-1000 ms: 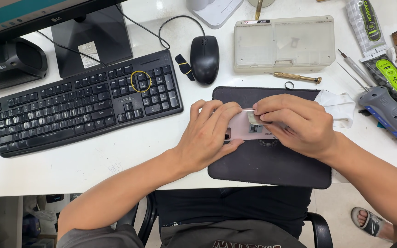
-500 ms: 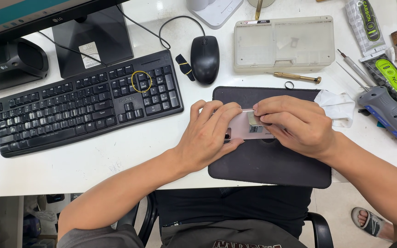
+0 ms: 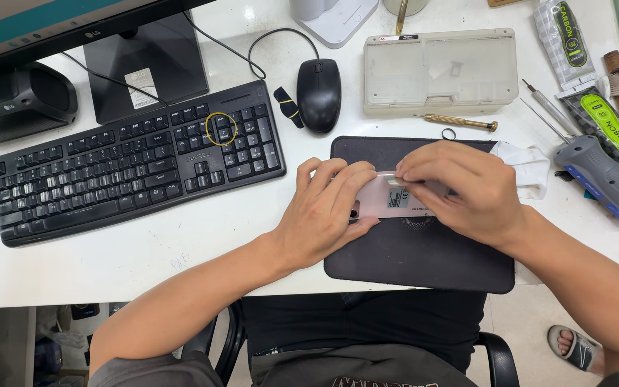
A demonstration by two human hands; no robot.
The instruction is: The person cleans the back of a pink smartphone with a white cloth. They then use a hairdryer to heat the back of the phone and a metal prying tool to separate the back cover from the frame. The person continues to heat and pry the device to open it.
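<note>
A pink smartphone [image 3: 395, 202] lies back-up on a black work mat [image 3: 424, 251], with a small white sticker on its back. My left hand [image 3: 324, 211] grips its left end, fingers curled over the top edge. My right hand [image 3: 460, 190] covers its right half, fingertips pinched at the phone's upper edge near the middle. Most of the phone is hidden under both hands.
A black keyboard [image 3: 130, 161], a black mouse [image 3: 319, 93] and a monitor stand [image 3: 145, 68] lie to the left. A beige plastic parts box [image 3: 438, 72], a small screwdriver [image 3: 460, 122], a white cloth [image 3: 531, 168], a grey tool [image 3: 603, 179] and green-labelled packets [image 3: 607, 122] sit to the right.
</note>
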